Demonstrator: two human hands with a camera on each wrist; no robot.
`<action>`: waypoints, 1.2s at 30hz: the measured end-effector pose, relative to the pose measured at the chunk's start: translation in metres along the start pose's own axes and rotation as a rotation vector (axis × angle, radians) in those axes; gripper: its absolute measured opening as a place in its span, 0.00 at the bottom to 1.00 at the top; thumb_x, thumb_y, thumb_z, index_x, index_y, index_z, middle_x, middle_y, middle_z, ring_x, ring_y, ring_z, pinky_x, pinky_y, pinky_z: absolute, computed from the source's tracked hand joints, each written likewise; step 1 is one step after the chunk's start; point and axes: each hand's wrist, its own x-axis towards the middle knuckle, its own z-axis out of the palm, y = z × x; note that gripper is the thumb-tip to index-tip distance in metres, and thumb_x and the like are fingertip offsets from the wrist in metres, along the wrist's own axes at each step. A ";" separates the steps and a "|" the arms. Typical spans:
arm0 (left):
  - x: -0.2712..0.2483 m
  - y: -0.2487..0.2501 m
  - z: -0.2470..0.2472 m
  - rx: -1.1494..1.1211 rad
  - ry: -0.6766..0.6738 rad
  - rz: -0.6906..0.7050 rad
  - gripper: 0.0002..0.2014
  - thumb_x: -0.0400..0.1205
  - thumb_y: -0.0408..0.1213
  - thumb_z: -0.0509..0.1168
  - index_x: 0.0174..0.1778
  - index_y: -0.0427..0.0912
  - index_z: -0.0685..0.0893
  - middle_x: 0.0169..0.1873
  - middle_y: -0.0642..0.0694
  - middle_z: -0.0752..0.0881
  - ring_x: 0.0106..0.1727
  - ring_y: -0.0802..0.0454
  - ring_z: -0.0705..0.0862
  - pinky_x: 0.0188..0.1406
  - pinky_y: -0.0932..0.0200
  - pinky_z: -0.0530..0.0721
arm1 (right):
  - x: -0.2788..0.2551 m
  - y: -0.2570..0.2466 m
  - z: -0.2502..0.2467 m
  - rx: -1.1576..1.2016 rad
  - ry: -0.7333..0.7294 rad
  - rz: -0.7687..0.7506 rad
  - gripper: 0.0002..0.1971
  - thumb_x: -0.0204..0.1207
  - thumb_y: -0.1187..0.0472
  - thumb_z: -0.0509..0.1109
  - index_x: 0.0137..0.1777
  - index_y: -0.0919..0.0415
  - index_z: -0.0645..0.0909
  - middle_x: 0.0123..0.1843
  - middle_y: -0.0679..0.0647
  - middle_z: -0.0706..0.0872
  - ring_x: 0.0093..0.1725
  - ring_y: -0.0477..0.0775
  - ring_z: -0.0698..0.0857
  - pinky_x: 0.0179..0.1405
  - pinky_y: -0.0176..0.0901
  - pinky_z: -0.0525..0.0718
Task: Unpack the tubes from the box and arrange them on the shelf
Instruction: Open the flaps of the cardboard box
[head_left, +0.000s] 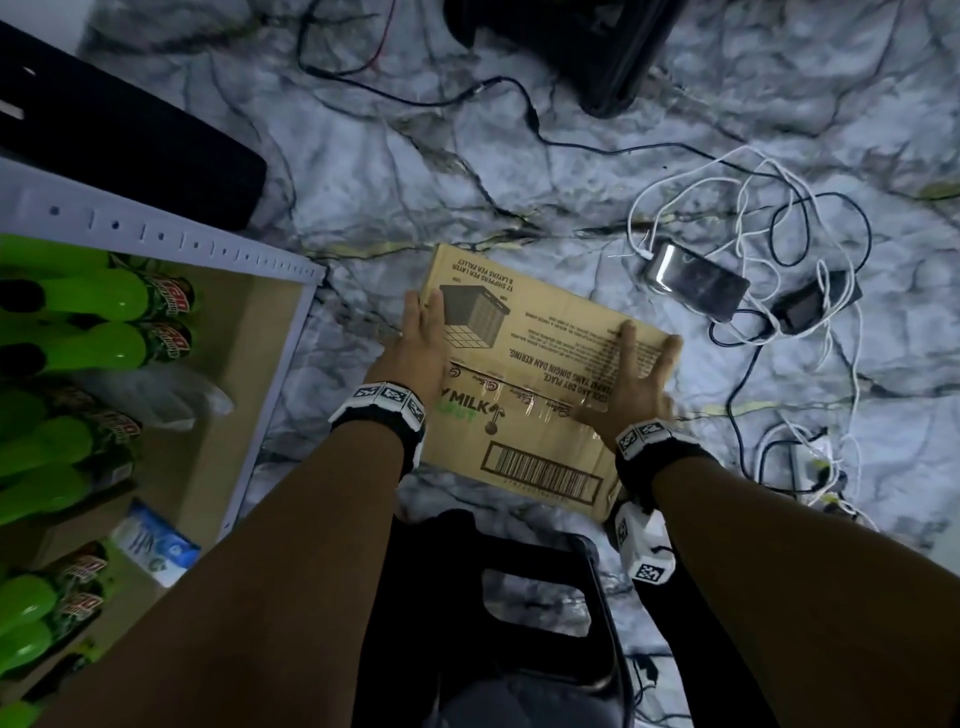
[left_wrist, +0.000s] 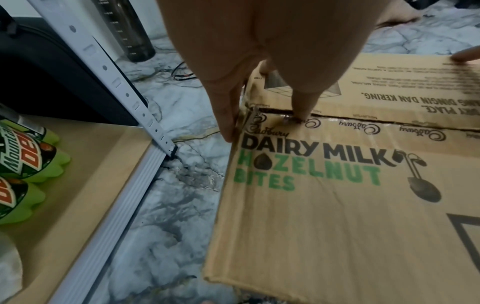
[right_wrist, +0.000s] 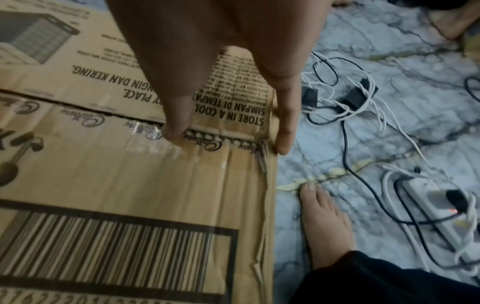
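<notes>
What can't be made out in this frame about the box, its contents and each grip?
- Tubes: none visible; the closed flaps of the box hide the inside in every view.
- Left hand: fingertips past the box's far-left edge in the head view.
- Right hand: palm hides the contact in the right wrist view.
- Barcode digits: blurred, cut off.

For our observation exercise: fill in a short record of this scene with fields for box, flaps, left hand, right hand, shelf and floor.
box: cardboard Cadbury Dairy Milk Hazelnut Bites carton, on the marble-patterned floor
flaps: closed, taped seam split
left hand: flat on far flap, left end
right hand: on far flap, right end, thumb at seam
shelf: Mountain Dew bottles lying on it
floor: phone, tangled cables
</notes>
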 end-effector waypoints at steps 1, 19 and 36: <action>0.002 0.000 0.002 0.015 0.019 -0.005 0.43 0.83 0.29 0.61 0.84 0.41 0.36 0.83 0.33 0.38 0.70 0.28 0.74 0.61 0.39 0.82 | 0.000 0.001 0.001 0.025 0.007 0.007 0.64 0.60 0.41 0.83 0.80 0.31 0.32 0.82 0.62 0.24 0.66 0.81 0.77 0.66 0.68 0.77; -0.051 -0.057 0.058 -0.458 0.259 -0.339 0.48 0.82 0.35 0.65 0.83 0.42 0.32 0.81 0.40 0.54 0.68 0.38 0.75 0.59 0.46 0.79 | 0.025 -0.048 -0.002 0.077 0.135 -0.339 0.62 0.61 0.57 0.84 0.85 0.51 0.41 0.75 0.62 0.69 0.68 0.71 0.73 0.68 0.67 0.75; -0.093 -0.043 0.016 -0.593 0.447 -0.426 0.38 0.81 0.55 0.63 0.84 0.44 0.57 0.78 0.41 0.67 0.76 0.42 0.69 0.70 0.47 0.75 | -0.004 -0.045 -0.040 0.200 0.207 -0.517 0.35 0.69 0.58 0.78 0.75 0.65 0.73 0.66 0.63 0.84 0.66 0.61 0.82 0.66 0.41 0.76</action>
